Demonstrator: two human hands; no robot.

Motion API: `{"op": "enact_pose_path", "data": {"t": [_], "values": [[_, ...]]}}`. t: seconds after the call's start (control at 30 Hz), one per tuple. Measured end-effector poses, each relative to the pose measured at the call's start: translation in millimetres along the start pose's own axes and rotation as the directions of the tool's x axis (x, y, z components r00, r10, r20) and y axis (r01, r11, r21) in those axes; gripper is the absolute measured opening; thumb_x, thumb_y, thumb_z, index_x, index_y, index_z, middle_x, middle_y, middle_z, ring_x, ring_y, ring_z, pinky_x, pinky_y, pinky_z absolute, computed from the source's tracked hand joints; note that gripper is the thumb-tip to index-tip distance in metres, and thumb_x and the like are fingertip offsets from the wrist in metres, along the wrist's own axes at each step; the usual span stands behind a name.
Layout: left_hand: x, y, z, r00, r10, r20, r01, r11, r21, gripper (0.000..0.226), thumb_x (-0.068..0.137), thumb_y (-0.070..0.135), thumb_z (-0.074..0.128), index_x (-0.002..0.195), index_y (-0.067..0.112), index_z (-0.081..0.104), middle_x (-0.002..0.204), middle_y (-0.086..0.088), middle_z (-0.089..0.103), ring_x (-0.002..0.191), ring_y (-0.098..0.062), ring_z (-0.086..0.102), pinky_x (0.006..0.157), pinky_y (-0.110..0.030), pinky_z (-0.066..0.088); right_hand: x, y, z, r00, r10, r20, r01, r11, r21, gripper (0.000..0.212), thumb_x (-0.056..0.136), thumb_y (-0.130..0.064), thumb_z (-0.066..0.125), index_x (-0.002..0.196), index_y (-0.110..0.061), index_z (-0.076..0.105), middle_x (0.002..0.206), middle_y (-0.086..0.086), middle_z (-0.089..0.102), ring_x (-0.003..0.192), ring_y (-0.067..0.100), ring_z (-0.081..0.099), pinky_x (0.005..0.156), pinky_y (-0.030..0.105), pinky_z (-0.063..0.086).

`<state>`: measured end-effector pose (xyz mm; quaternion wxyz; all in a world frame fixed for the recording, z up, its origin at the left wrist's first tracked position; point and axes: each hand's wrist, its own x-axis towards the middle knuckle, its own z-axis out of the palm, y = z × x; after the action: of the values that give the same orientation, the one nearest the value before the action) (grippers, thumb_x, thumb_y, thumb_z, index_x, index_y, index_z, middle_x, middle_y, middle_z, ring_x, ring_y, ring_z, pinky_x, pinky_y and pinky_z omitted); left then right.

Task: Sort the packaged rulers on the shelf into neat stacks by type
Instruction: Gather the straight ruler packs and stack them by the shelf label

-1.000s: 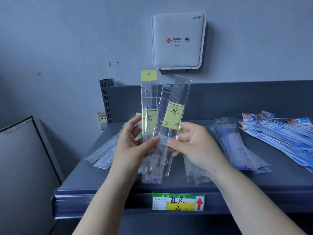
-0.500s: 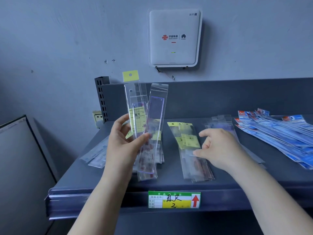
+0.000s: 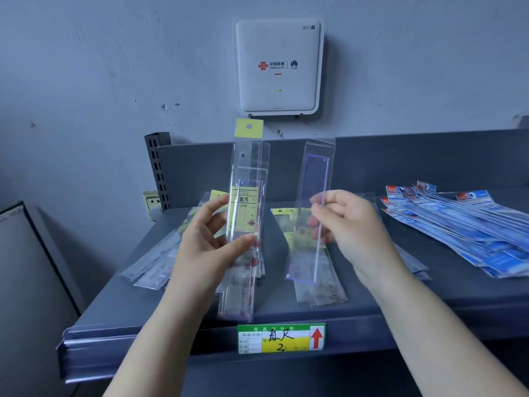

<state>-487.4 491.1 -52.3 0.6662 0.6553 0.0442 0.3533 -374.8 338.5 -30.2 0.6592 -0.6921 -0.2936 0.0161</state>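
My left hand (image 3: 206, 247) holds a small upright bunch of clear-sleeved rulers with yellow labels (image 3: 247, 213) above the grey shelf (image 3: 120, 308). My right hand (image 3: 346, 224) pinches one clear sleeve with a purple-edged ruler (image 3: 313, 193), held upright and apart from the bunch. Under it a stack of yellow-labelled rulers (image 3: 317, 287) lies flat on the shelf. A pile of clear-sleeved rulers (image 3: 154, 265) lies at the left. A fan of blue-packaged rulers (image 3: 469, 224) covers the right side.
A white WiFi box (image 3: 277, 67) hangs on the wall above the shelf's back panel (image 3: 400, 161). A green and yellow price tag (image 3: 282, 338) sits on the shelf's front rail. A slotted upright (image 3: 157, 170) and a wall socket (image 3: 153, 200) stand at the left.
My right hand left the stack it had laid flat on the shelf and took the purple-edged ruler out of the left hand's bunch, moving it to the right.
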Motion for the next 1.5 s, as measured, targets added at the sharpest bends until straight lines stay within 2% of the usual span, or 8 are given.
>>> {"op": "enact_pose_path", "data": {"t": [0.17,0.37,0.5,0.63,0.87,1.07,1.37,1.5], "values": [[2,-2,0,0.999,-0.006,-0.045,0.006,1.0,-0.005,0.056,0.072,-0.009,0.068,0.116,0.023,0.055,0.111,-0.013,0.065,0.085,-0.029,0.067,0.08,-0.051,0.054,12,13,-58,0.969,-0.104,-0.224,-0.003,0.901,-0.433,0.009,0.087,-0.015,0.057,0.089,-0.012,0.066,0.07,0.012,0.065,0.071,0.031,0.057,0.061,0.026,0.036],[3,-4,-1,0.997,-0.005,-0.075,0.005,1.0,0.005,0.055,0.068,-0.006,0.071,0.107,0.028,0.054,0.111,-0.013,0.063,0.083,-0.025,0.067,0.061,-0.039,0.06,18,34,-77,0.978,0.052,-0.2,-0.203,0.423,-0.883,0.025,0.086,-0.028,0.063,0.099,-0.007,0.062,0.104,0.009,0.064,0.099,0.03,0.055,0.078,0.034,0.044],[1,-1,1,0.998,-0.026,-0.057,0.026,1.0,0.008,0.059,0.055,0.006,0.074,0.106,0.025,0.052,0.102,-0.011,0.065,0.079,-0.026,0.068,0.054,-0.038,0.058,-2,9,-41,0.991,-0.108,-0.082,0.01,0.663,-0.748,0.027,0.08,-0.042,0.066,0.097,-0.021,0.063,0.081,-0.006,0.062,0.084,0.017,0.059,0.072,0.027,0.041],[-1,3,4,0.999,-0.026,-0.027,0.026,1.0,0.015,0.056,0.06,-0.002,0.074,0.105,0.021,0.051,0.088,-0.002,0.069,0.068,-0.017,0.068,0.05,-0.032,0.056,-31,-13,18,0.971,-0.01,0.239,0.118,0.889,-0.443,0.029,0.072,-0.048,0.071,0.091,-0.029,0.06,0.068,-0.012,0.062,0.06,0.0,0.053,0.063,0.021,0.045],[-5,8,1,0.999,-0.034,-0.036,0.035,0.999,0.006,0.016,0.076,0.008,0.068,0.089,0.014,0.062,0.081,0.001,0.072,0.058,-0.006,0.064,0.042,-0.015,0.042,-25,-12,43,0.975,-0.111,0.193,0.166,0.938,-0.303,0.012,0.082,-0.023,0.068,0.081,-0.021,0.056,0.065,-0.007,0.067,0.063,0.01,0.063,0.07,0.03,0.053],[-4,8,2,0.995,-0.082,-0.053,0.082,0.997,-0.001,0.019,0.082,-0.003,0.061,0.09,0.015,0.062,0.081,0.003,0.073,0.063,-0.009,0.067,0.039,-0.015,0.04,-6,-6,-15,0.991,-0.13,-0.036,0.121,0.974,-0.19,0.016,0.083,-0.008,0.063,0.076,-0.022,0.059,0.055,-0.01,0.062,0.059,0.01,0.057,0.062,0.025,0.043],[-3,9,6,0.991,-0.112,-0.077,0.111,0.994,-0.009,0.021,0.082,-0.007,0.059,0.093,0.011,0.062,0.08,-0.002,0.074,0.063,-0.013,0.068,0.037,-0.014,0.038,8,33,-82,0.978,0.056,-0.201,-0.2,0.528,-0.825,0.026,0.082,-0.018,0.063,0.102,-0.001,0.064,0.083,0.009,0.067,0.092,0.031,0.057,0.076,0.035,0.047],[-3,11,7,0.989,-0.109,-0.099,0.107,0.994,-0.027,0.02,0.082,-0.006,0.06,0.091,0.012,0.063,0.079,-0.001,0.074,0.062,-0.011,0.068,0.038,-0.016,0.041,-2,18,-56,0.988,-0.107,-0.115,-0.009,0.692,-0.722,0.021,0.084,-0.025,0.065,0.103,-0.016,0.064,0.068,-0.006,0.054,0.078,0.018,0.054,0.067,0.026,0.036]]}}
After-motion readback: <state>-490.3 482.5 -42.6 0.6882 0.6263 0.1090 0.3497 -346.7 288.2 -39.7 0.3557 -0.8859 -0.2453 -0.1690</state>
